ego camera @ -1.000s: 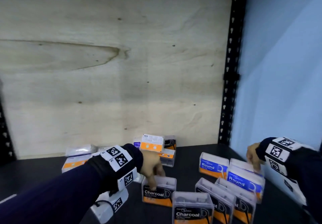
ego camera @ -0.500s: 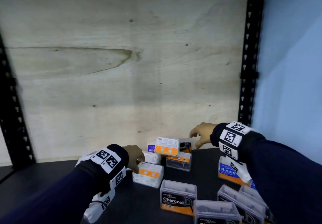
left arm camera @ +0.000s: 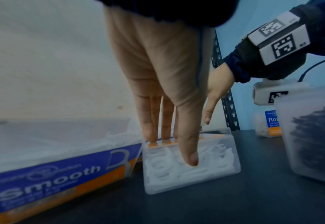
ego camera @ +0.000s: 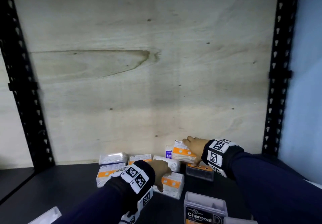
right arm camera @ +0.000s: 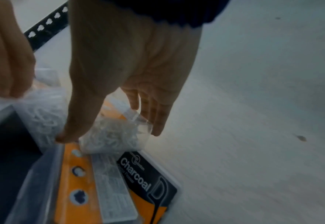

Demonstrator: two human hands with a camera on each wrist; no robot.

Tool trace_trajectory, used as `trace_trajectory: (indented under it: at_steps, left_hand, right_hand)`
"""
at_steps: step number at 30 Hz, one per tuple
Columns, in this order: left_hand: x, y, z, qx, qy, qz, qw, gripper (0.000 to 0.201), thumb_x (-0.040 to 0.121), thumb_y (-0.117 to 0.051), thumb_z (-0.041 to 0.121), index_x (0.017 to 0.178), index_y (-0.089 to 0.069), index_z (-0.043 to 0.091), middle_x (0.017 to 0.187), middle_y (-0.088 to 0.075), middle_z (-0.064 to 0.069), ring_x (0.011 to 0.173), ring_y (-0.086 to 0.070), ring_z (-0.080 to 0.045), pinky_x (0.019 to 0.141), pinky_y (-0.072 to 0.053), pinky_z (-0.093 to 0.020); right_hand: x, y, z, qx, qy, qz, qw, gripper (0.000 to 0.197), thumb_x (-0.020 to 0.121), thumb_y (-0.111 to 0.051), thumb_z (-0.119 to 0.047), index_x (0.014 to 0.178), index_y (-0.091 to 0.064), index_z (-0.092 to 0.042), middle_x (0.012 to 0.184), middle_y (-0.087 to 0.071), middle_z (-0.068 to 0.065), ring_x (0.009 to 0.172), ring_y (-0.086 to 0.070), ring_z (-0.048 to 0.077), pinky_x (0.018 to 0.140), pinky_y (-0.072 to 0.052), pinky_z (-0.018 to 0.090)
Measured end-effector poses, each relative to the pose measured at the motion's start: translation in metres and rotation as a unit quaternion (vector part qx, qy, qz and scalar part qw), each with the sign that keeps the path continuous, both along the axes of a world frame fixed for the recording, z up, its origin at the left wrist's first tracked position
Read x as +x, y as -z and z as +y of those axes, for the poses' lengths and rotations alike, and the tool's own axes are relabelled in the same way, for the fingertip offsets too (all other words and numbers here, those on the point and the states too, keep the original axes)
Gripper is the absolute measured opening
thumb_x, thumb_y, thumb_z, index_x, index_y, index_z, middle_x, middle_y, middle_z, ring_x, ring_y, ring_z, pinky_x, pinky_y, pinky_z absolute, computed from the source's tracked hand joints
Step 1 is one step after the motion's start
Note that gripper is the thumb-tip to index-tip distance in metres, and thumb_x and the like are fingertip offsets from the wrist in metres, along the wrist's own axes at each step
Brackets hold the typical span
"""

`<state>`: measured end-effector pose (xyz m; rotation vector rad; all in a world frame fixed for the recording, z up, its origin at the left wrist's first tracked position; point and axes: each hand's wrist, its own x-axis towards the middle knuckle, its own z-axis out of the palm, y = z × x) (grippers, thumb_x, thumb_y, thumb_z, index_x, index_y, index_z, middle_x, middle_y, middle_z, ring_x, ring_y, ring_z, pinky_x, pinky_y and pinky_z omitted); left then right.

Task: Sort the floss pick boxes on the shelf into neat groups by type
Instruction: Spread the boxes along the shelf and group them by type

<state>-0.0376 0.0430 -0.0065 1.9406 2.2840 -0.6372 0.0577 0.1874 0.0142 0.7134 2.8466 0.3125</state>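
Floss pick boxes lie clustered toward the far middle of the dark shelf [ego camera: 52,185], against the plywood back panel [ego camera: 139,67]. They are small clear plastic cases with an orange band on the label. One white-pick box [ego camera: 171,185] sits near the middle, full of white picks that show through its clear side. The left hand [ego camera: 161,172] rests on it with straight fingers [left arm camera: 148,121] on its orange-edged top and the thumb down its near face, not curled round it. Just left of it stands a box with a blue and orange label reading "Smooth" [left arm camera: 62,171]. To the right and farther back, a tilted white-pick box [ego camera: 183,151] lies on top of a charcoal box [ego camera: 199,172] filled with dark picks. The right hand [ego camera: 196,148] spans that tilted box, thumb at its near side and fingers [right arm camera: 158,113] reaching over its far edge; whether it truly grips cannot be told. Another box labelled "Charcoal" [ego camera: 204,209] stands at the near right. Black slotted uprights [ego camera: 277,84] frame the shelf at both sides.
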Motion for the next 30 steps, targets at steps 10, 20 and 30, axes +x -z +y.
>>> trace_trajectory:
  at_steps: [10,20,30]
  left_hand:
    - [-0.001,-0.007,-0.006,0.031,0.008,-0.076,0.997,0.047,0.095,-0.052,0.024,0.138,-0.045,0.007,0.138,-0.053,-0.017,0.127,-0.048,-0.032,0.103,-0.037,-0.034]
    - [-0.004,-0.015,-0.013,0.048,-0.046,-0.137,0.988,0.041,0.100,-0.040,0.019,0.139,-0.045,0.007,0.145,-0.048,-0.011,0.132,-0.044,-0.026,0.108,-0.031,-0.028]
    - [-0.001,-0.016,-0.014,0.055,-0.078,-0.132,0.987,0.057,0.086,-0.060,0.043,0.126,-0.058,0.002,0.127,-0.061,-0.016,0.100,-0.055,-0.023,0.082,-0.039,-0.028]
  right_hand:
    - [0.024,-0.016,0.011,-0.318,0.138,0.066,0.936,0.013,0.095,-0.051,-0.015,0.084,-0.060,-0.015,0.057,-0.060,0.003,0.062,-0.047,0.017,0.054,-0.041,0.021]
    - [0.049,-0.021,0.020,-0.309,0.199,0.129,0.921,0.028,0.095,-0.050,-0.030,0.086,-0.061,-0.005,0.087,-0.059,0.010,0.058,-0.056,0.009,0.048,-0.043,0.014]
    - [0.033,-0.023,-0.008,-0.127,0.158,0.046,0.978,0.036,0.084,-0.064,-0.034,0.102,-0.061,-0.003,0.081,-0.053,0.006,0.080,-0.049,0.020,0.050,-0.030,0.020]
